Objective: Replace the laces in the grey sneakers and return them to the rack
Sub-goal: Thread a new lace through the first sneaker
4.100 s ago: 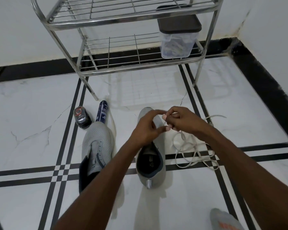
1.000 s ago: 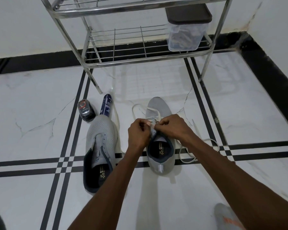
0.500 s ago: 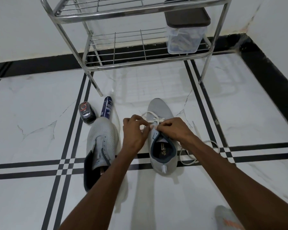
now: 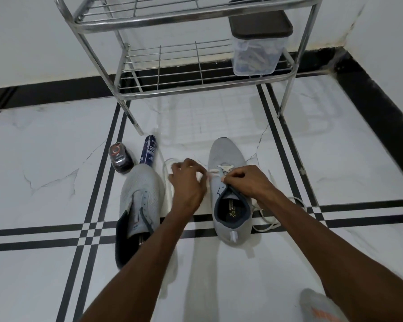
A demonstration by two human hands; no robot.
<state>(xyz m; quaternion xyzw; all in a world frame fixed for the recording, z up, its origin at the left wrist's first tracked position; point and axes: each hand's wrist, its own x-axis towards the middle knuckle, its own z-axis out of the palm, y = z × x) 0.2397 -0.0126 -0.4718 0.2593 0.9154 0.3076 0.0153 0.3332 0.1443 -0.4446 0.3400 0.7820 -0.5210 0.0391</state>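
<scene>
Since half a sec ago, left hand (image 4: 188,180) has slid out to the left, pulling the white lace (image 4: 215,171) tight across the shoe. Biggest thing: metal rack (image 4: 197,88) at the back, w/ a clear box (image 4: 256,51) on its low shelf. On the floor sit two grey sneakers; left sneaker (image 4: 141,205) has no lace yet, right sneaker (image 4: 229,194) is being laced near the toe. Right hand (image 4: 244,182) pinches the shoe's top edge, prob. to keep it from sliding. Left fingers pinch the lace end. Spare lace trails on the right. Spray can (image 4: 148,152) & small polish tub (image 4: 120,158) lie nearby.
</scene>
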